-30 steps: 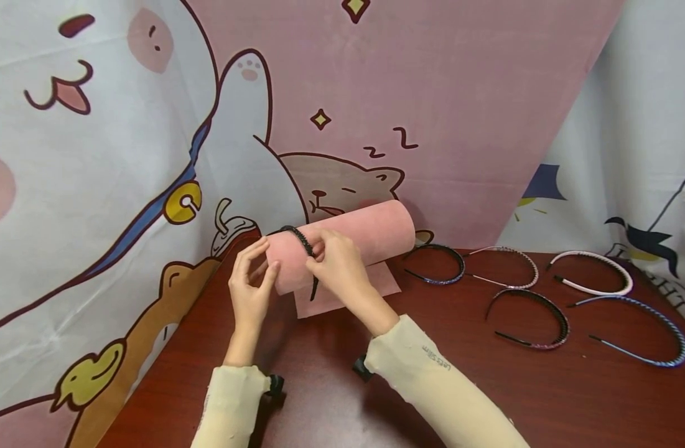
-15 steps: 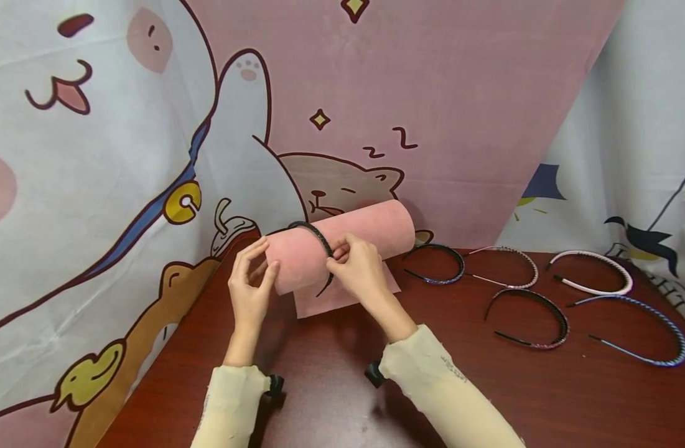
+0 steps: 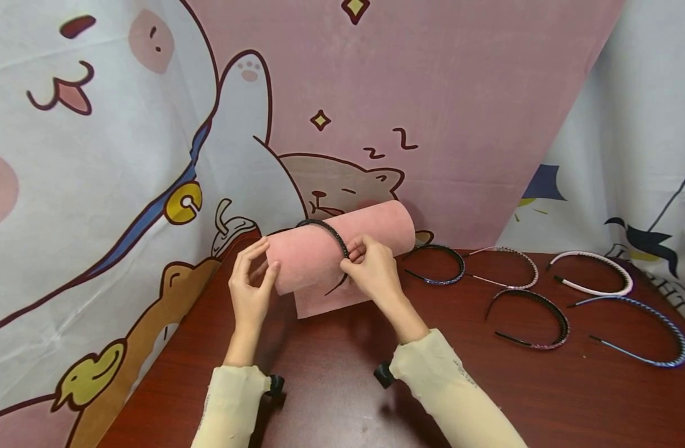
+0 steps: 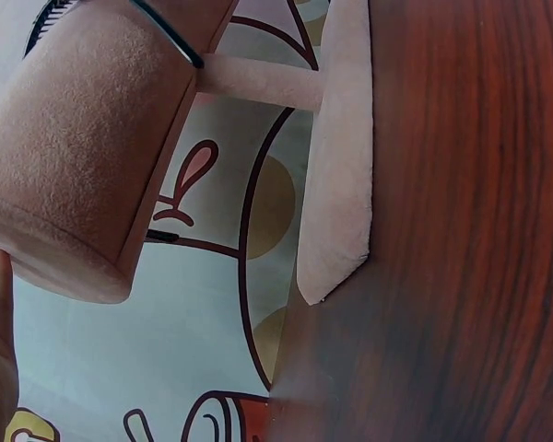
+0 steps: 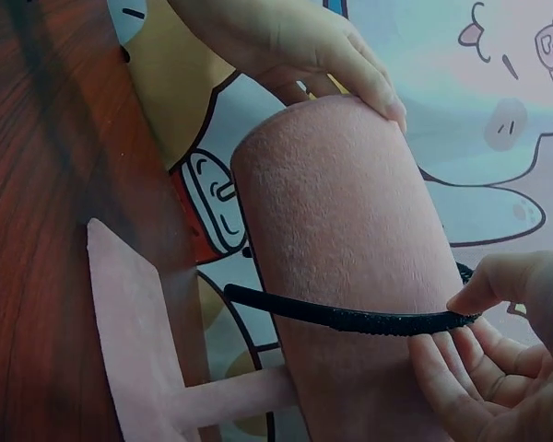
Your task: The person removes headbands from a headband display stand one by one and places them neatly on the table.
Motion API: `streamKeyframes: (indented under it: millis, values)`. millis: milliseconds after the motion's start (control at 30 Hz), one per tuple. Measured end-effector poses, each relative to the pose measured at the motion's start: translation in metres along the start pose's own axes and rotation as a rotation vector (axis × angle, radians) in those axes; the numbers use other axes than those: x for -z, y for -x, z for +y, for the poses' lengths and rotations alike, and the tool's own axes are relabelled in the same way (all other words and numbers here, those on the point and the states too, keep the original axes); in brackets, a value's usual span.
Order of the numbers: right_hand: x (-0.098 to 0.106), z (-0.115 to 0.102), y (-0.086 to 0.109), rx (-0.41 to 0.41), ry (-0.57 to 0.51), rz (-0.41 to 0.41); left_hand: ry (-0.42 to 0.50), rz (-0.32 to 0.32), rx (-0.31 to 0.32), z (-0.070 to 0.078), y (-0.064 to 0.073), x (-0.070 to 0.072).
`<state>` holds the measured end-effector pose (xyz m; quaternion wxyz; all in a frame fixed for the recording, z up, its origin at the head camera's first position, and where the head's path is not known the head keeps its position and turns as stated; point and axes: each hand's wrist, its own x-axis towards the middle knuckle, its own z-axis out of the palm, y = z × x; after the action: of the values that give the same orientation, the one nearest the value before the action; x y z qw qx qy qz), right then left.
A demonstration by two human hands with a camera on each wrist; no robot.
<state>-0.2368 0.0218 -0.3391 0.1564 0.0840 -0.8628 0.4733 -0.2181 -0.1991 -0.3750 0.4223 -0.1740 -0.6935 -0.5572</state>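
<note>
A pink plush headband stand (image 3: 297,261) has a horizontal roll on a short post above a flat base (image 3: 314,303). My left hand (image 3: 249,292) holds the roll's left end, thumb and fingers spread over its rim. Around the roll, near its middle, sits a black headband (image 3: 332,232) with its ends pointing down. My right hand (image 3: 374,269) pinches the headband's near side between thumb and fingers. In the right wrist view, one tip of the black headband (image 5: 286,306) sticks out past the roll. The left wrist view shows the post (image 4: 258,81) under the roll.
Several headbands lie on the dark red wooden table (image 3: 331,398) to the right: a dark blue one (image 3: 445,281), a pale beaded one (image 3: 532,264), a white one (image 3: 624,274), a black-and-pink one (image 3: 563,320) and a blue one (image 3: 680,336). A cartoon-printed cloth (image 3: 460,93) hangs behind.
My right hand has slid the black headband rightward along the roll, from near its left end to about its middle. The left hand has stayed at the roll's left end.
</note>
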Motion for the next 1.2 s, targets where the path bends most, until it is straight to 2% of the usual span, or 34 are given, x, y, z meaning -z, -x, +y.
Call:
streamKeyframes:
  millis: [300, 500, 567, 700, 800, 967, 1200]
  values:
    - [0.013, 0.022, -0.004, -0.037, -0.088, 0.066, -0.004, 0.0, 0.003, 0.002, 0.001, 0.0]
    - [0.027, 0.042, -0.007, -0.114, -0.176, 0.103, -0.006, 0.009, 0.002, 0.003, 0.0, 0.0]
    - [0.031, 0.048, -0.008, -0.147, -0.229, 0.11, -0.007, 0.007, 0.001, 0.004, 0.0, 0.0]
    - [0.039, 0.058, -0.008, -0.208, -0.402, 0.107, -0.008, 0.002, 0.006, 0.002, 0.001, -0.001]
    - [0.043, 0.063, -0.008, -0.234, -0.514, 0.105, -0.013, 0.002, 0.011, -0.008, 0.002, 0.0]
    - [0.054, 0.072, -0.008, -0.258, -0.587, 0.137, -0.022, -0.002, 0.023, -0.027, 0.004, 0.003]
    - [0.07, 0.082, -0.005, -0.284, -0.627, 0.209, -0.02, -0.016, 0.033, -0.029, 0.005, 0.004]
